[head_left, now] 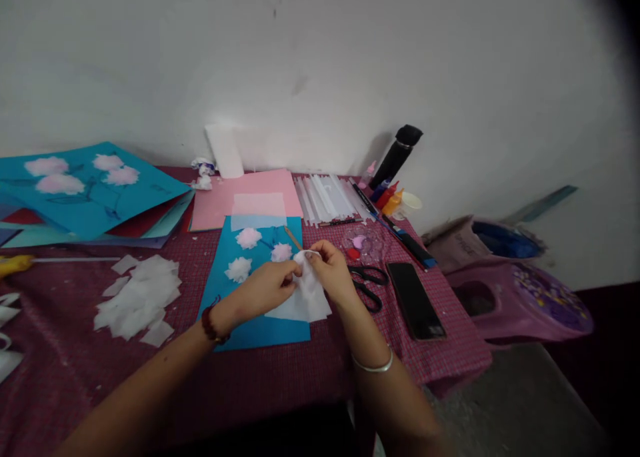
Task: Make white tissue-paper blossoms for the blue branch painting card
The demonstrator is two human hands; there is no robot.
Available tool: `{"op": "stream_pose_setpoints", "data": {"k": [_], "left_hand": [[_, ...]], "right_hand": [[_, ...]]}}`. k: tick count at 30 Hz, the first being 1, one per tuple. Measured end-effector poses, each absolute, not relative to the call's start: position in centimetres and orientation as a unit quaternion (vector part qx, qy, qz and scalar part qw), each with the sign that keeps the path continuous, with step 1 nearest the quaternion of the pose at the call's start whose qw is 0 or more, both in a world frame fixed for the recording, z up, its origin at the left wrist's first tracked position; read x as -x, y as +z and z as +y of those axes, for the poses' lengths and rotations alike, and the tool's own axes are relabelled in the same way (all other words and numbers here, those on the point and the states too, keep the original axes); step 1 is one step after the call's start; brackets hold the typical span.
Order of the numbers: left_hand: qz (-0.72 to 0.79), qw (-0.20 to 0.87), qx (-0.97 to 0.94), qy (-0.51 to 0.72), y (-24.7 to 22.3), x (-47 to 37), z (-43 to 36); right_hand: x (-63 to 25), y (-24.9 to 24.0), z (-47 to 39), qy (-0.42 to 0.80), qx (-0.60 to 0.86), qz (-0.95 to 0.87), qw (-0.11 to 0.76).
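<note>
Both hands pinch a white tissue sheet (311, 296) over the right part of a blue paper (260, 324). My left hand (273, 282), with a beaded bracelet at the wrist, has its fingers closed at the tissue's upper left edge. My right hand (331, 270) grips the top of the tissue between thumb and fingers. On the blue paper are fluffy flowers: a pinkish one (249, 238), a white one (239, 269) and a pink one (281, 252) close to my left fingers. A pencil (293, 238) lies just above the hands.
Left lie white tissue pieces (143, 297) and a blue sheet with flowers (95, 190). Pink paper (215, 204) and white strips (327, 198) are behind. Scissors (369, 284), a phone (415, 300), a palette (373, 245) and a black bottle (395, 157) are right, beside a pink stool (515, 304).
</note>
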State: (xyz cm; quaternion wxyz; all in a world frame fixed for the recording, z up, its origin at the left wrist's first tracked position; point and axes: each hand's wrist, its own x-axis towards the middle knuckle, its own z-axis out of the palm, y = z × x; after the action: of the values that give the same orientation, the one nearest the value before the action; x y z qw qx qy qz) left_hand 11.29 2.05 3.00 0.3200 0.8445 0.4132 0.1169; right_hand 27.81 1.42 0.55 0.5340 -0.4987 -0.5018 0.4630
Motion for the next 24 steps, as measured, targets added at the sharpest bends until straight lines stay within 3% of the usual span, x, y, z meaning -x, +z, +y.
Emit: {"op": "stream_pose_setpoints", "data": {"k": [8,19,24], "left_hand": [[0.397,0.207,-0.873,0.193,3.3,-11.2,1.8],[0.394,0.389,-0.807,0.205,2.3,-10.5,1.9],[0.438,0.226,-0.86,0.133,2.8,-11.2,1.7]], "right_hand": [[-28.2,0.2,2.1,0.48,0.482,-0.49,0.545],[-27.9,-0.2,2.1,0.47,0.469,-0.511,0.546],[-27.9,0.1,1.9,0.485,0.464,-0.509,0.539]]}}
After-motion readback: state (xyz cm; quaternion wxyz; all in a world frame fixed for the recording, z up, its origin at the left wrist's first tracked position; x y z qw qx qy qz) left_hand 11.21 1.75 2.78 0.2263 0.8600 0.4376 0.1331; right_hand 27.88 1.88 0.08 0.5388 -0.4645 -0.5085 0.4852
